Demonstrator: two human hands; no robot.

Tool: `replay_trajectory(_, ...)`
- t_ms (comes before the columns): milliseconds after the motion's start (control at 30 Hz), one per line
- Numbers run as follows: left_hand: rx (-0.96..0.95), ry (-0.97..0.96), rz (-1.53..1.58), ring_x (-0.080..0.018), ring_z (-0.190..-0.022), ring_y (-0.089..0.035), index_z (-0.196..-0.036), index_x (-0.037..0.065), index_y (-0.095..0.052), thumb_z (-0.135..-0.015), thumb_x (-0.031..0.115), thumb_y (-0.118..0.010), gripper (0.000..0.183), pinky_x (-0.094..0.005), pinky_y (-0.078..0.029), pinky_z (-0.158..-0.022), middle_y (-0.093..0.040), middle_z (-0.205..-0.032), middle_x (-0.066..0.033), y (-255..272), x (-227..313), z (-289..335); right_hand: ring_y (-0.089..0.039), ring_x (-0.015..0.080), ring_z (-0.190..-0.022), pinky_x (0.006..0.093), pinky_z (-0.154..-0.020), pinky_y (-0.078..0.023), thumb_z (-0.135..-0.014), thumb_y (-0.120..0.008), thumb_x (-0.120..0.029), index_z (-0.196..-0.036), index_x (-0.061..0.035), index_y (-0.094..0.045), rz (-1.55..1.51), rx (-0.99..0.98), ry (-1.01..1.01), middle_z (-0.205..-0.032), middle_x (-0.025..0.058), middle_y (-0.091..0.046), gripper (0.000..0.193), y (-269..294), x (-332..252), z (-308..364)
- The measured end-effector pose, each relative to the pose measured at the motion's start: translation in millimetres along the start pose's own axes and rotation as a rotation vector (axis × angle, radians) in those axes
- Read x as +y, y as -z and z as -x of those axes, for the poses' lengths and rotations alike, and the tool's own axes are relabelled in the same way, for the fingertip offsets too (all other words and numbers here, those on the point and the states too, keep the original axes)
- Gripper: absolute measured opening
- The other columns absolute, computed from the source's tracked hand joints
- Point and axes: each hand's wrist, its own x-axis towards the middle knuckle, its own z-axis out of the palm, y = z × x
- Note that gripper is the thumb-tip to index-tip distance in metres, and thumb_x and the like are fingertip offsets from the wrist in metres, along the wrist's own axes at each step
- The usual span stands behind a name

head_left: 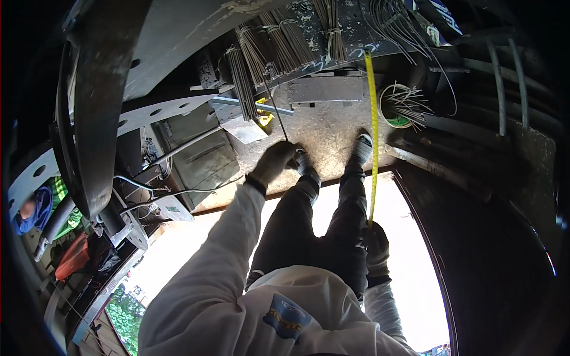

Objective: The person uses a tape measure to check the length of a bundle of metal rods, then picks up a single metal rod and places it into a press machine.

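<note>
My left hand (274,164), in a dark glove, is closed around the near end of a thin metal rod (275,107). The rod slants up from my fist toward the tied rod bundles (252,50) on the metal table. Beside my right thigh, my gloved right hand (377,248) is closed at the near end of a tape measure (373,136). Its yellow blade runs out straight to the table's edge (356,54). The tape's case is hidden in my hand.
A bucket (396,107) of short rods stands right of the tape on the floor. Left of my legs lie a dark metal box (202,151) and a loose cable (208,190). Loose wires (395,26) hang off the table. A heavy steel frame (107,107) rises at the left.
</note>
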Motion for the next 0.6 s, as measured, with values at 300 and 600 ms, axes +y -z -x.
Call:
replay_trajectory(300,-0.182,-0.146,0.055,-0.0207,-0.084,-0.067,-0.107,-0.001,-0.056,-0.099,0.016,-0.053,0.019,-0.0328,-0.055,-0.077,-0.064,-0.092,-0.0116,-36,5,48,-0.066,0.0157,-0.072,0.0279,-0.063,-0.056,-0.096,-0.054,-0.015,-0.121,0.0064,-0.053,-0.647,-0.220,-0.468,-0.086,0.0094,-0.066,0.033,3,-94,-27)
replay_trajectory(600,-0.220,-0.162,0.145,-0.0245,-0.093,-0.067,-0.117,-0.005,-0.056,-0.100,0.011,-0.050,0.024,-0.0365,-0.052,-0.088,-0.064,-0.097,-0.0123,-59,3,47,-0.066,0.0162,-0.077,0.0274,-0.068,-0.056,-0.098,-0.053,-0.015,-0.125,0.0080,-0.053,-0.642,-0.296,-0.515,-0.091,0.0107,-0.067,0.036,6,-87,-27)
